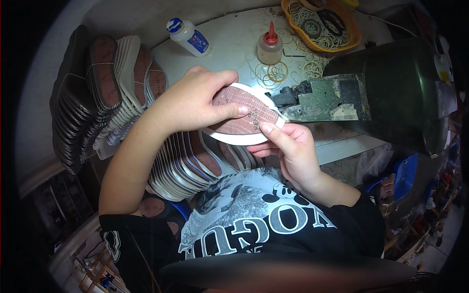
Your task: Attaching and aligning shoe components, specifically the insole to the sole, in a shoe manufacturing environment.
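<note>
A shoe insole (239, 105), brown-faced with pale lines and a white rim, is held up between my two hands. My left hand (200, 100) grips its upper left part, the thumb lying on the brown face. The right hand (292, 146) pinches the lower right end, with its thumb on top and fingers beneath. That end touches or lies very near the tip of a dark green machine (322, 100) that reaches in from the right; I cannot tell which. The underside of the insole is hidden.
Bundled insoles (100, 93) stand stacked at left, and another row (183, 163) lies near my body. Behind are a white bottle (189, 38), a red-tipped glue bottle (270, 46) and an orange basket (293, 22) of rubber bands. Loose bands litter the white table (229, 36).
</note>
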### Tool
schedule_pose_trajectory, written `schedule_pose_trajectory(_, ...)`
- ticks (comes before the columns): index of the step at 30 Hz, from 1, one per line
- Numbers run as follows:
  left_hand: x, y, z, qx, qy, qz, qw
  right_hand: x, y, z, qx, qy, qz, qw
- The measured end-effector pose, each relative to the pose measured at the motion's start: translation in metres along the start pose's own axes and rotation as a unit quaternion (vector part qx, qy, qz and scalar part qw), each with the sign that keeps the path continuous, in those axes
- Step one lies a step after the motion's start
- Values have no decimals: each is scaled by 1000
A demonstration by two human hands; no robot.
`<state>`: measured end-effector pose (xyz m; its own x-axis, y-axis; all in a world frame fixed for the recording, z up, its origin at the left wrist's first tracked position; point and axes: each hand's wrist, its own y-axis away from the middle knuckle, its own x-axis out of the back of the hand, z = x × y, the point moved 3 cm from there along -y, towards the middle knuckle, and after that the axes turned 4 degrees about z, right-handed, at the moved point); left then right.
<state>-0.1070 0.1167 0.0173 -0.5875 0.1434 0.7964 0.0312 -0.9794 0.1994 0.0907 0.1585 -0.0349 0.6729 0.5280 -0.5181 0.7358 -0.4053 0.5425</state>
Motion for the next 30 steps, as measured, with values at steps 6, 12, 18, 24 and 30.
schedule_pose_trajectory(6, -18, 23, 3, 140, 90, 32, 985, 2, -2, 1, 4, 5, -18, 1000)
schedule_pose_trajectory(12, -37, 30, 19, 248, 225, -19, 942, 12, 2, -2, 39, 46, -42, 997)
schedule_pose_trajectory(18, -68, 38, 27, 305, 372, 33, 876, 12, 31, 11, 30, 232, -98, 967)
schedule_pose_trajectory(24, -62, 49, 45, 321, 409, -11, 854, 26, 20, 2, 108, 165, -109, 974)
schedule_pose_trajectory(30, -60, 48, 44, 299, 414, 140, 848, 20, 5, -4, 78, 116, -136, 981)
